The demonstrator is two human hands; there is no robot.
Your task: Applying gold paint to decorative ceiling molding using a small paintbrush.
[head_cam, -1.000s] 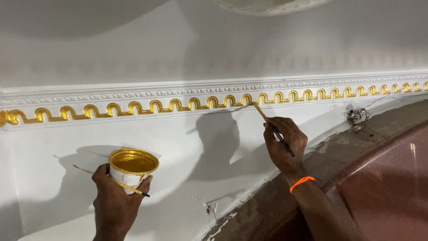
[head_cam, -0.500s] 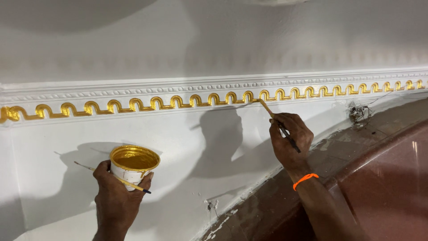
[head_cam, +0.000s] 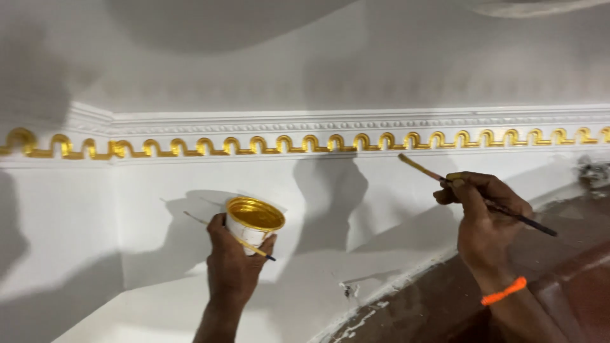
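The left hand (head_cam: 232, 267) has its grip closed around a small cup of gold paint (head_cam: 254, 221), with a spare thin brush (head_cam: 249, 245) pinned against it. The right hand (head_cam: 486, 219) grips a paintbrush (head_cam: 473, 194) tightly, tip raised just below the gold wave moulding (head_cam: 305, 143) on the white wall (head_cam: 190, 63).

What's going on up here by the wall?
A person is gilding a white moulded cornice. The right hand holds a thin brush, its tip just below the gold wave pattern and not touching it in this view. The left hand holds a small cup of gold paint with a second thin brush pinched against it. An orange band circles the right wrist.
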